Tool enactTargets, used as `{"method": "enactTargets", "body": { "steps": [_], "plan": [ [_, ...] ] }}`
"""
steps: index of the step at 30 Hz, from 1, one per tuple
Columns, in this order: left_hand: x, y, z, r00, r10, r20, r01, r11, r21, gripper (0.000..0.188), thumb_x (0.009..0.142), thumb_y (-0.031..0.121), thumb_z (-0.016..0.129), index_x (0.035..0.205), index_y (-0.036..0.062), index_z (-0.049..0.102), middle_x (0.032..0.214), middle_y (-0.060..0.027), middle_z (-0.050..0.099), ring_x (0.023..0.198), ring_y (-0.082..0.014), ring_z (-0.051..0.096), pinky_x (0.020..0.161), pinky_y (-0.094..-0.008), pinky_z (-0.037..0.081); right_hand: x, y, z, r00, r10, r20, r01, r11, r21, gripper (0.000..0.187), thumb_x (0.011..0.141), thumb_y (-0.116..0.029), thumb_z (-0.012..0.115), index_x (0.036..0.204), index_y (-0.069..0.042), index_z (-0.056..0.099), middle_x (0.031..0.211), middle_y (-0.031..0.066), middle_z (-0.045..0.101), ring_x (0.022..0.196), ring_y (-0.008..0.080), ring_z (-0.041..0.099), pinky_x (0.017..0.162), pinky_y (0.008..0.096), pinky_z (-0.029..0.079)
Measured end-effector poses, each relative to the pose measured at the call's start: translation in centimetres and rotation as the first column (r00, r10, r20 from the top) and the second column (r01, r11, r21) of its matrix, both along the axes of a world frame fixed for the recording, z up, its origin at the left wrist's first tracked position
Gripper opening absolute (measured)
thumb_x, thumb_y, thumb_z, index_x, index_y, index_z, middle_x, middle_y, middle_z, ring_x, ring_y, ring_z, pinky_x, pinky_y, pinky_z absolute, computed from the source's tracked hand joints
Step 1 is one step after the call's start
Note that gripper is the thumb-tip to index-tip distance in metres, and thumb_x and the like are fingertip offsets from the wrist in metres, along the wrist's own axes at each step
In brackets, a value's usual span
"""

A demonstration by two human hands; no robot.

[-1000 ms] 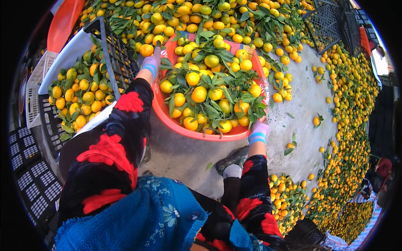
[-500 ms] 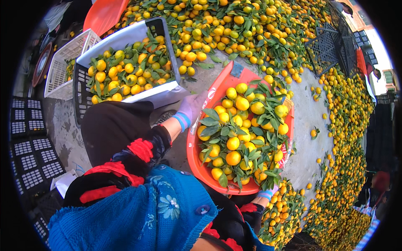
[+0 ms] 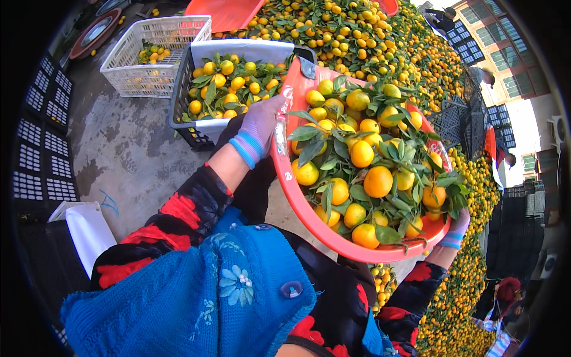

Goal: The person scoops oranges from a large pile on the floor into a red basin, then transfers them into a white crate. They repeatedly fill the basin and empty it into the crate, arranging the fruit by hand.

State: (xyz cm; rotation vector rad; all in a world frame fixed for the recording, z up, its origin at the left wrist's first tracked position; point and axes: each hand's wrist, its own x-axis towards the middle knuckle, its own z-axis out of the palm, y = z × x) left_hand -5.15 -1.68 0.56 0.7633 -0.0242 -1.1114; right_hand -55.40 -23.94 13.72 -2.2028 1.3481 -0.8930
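A red plastic scoop (image 3: 304,219) heaped with leafy mandarins (image 3: 378,181) is tilted up in front of me. My left hand (image 3: 262,124), in a purple glove, is closed on its left rim. Round the right rim is my right hand (image 3: 457,227), also gloved; leaves and the rim hide part of its fingers. The scoop's narrower far end overlaps the near right corner of a black crate (image 3: 179,98), lined with white sheeting (image 3: 262,49) and holding more mandarins.
Left of the black crate stands a white crate (image 3: 140,80) with a few mandarins. A large mandarin pile (image 3: 357,35) spreads behind and down the right side. Stacked black crates (image 3: 44,137) line the left. Another red scoop (image 3: 223,13) lies behind; people (image 3: 508,291) are at far right.
Both hands have raised the loaded scoop, and it appears closer and larger. Its far end now overlaps the black crate's corner. My view has shifted, showing more of the surroundings.
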Motion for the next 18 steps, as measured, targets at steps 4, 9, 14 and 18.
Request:
{"method": "enactTargets", "body": {
  "steps": [4, 9, 14, 18],
  "plan": [
    [6.6, 4.3, 1.4, 0.991, 0.118, -0.065, -0.131, 0.957, -0.259, 0.031, 0.095, 0.020, 0.049, 0.114, -0.0037, 0.057, 0.103, -0.0170, 0.068, 0.088, -0.0274, 0.068, 0.086, -0.0412, 0.055, 16.9, -3.5, 10.2, 0.861, 0.181, 0.476, -0.417, 0.787, 0.455, 0.034, 0.091, -0.002, 0.048, 0.123, 0.008, 0.054, 0.120, 0.0183, 0.060, 0.106, 0.0276, 0.062, 0.096, 0.0383, 0.050],
    [10.3, 8.7, 0.7, 0.951, 0.176, -0.255, -0.193, 0.980, -0.043, 0.020, 0.095, 0.028, 0.049, 0.093, 0.0114, 0.059, 0.074, -0.0011, 0.064, 0.052, -0.0138, 0.060, 0.047, -0.0253, 0.051, 33.5, -4.9, 14.0, 0.901, 0.018, 0.434, -0.338, 0.656, 0.675, 0.026, 0.087, -0.015, 0.057, 0.105, 0.003, 0.062, 0.099, 0.0171, 0.068, 0.086, 0.0302, 0.067, 0.081, 0.0436, 0.055],
    [7.5, 11.3, -0.5, 0.914, 0.164, -0.370, -0.127, 0.984, 0.123, 0.020, 0.092, 0.032, 0.048, 0.081, 0.0169, 0.055, 0.056, 0.0050, 0.051, 0.039, -0.0071, 0.042, 0.036, -0.0187, 0.034, 37.5, -6.9, 13.3, 0.912, 0.067, 0.405, -0.330, 0.706, 0.627, 0.024, 0.085, -0.024, 0.062, 0.093, -0.002, 0.067, 0.086, 0.0107, 0.071, 0.073, 0.0245, 0.068, 0.069, 0.0365, 0.058],
    [5.5, 11.7, 0.3, 0.880, -0.014, -0.476, -0.035, 0.995, -0.093, 0.028, 0.098, 0.032, 0.046, 0.090, 0.0091, 0.060, 0.064, -0.0005, 0.064, 0.044, -0.0110, 0.058, 0.035, -0.0196, 0.045, 36.3, -8.9, 15.7, 0.934, 0.152, 0.323, -0.331, 0.706, 0.626, 0.028, 0.089, -0.025, 0.057, 0.103, -0.003, 0.066, 0.094, 0.0121, 0.070, 0.083, 0.0254, 0.067, 0.079, 0.0380, 0.055]
  ]
}}
